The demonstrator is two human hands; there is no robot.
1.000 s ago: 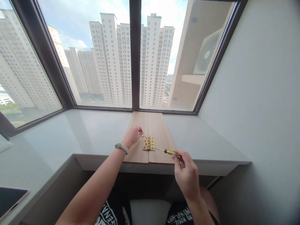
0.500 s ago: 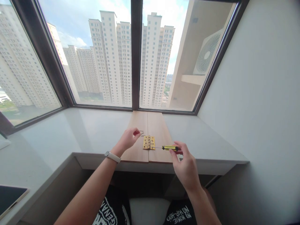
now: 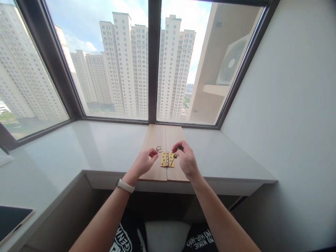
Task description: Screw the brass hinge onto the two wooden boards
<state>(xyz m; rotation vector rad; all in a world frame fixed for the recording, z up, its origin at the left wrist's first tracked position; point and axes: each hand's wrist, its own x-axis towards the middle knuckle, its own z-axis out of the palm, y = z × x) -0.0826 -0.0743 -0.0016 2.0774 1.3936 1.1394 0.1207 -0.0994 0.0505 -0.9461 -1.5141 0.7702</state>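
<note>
A brass hinge [image 3: 164,160] lies flat across the seam between two light wooden boards [image 3: 173,134]. Several small screws [image 3: 158,148] rest on the left board just above the hinge. My left hand [image 3: 145,161], wearing a light watch, is left of the hinge with thumb and fingertips pinched together; whatever is between them is too small to name. My right hand [image 3: 186,158] grips a yellow and black screwdriver [image 3: 179,148], mostly covered by my fingers, its shaft slanting down to the hinge's right leaf.
The boards lie on a white counter [image 3: 112,140] below a dark-framed window [image 3: 153,70]. A dark tablet-like device [image 3: 13,222] sits at the lower left. A white wall rises on the right; my knees are under the counter.
My right hand has moved left and up, turning the screwdriver from nearly level to steeper over the hinge. My left hand has shifted slightly down, away from the screws.
</note>
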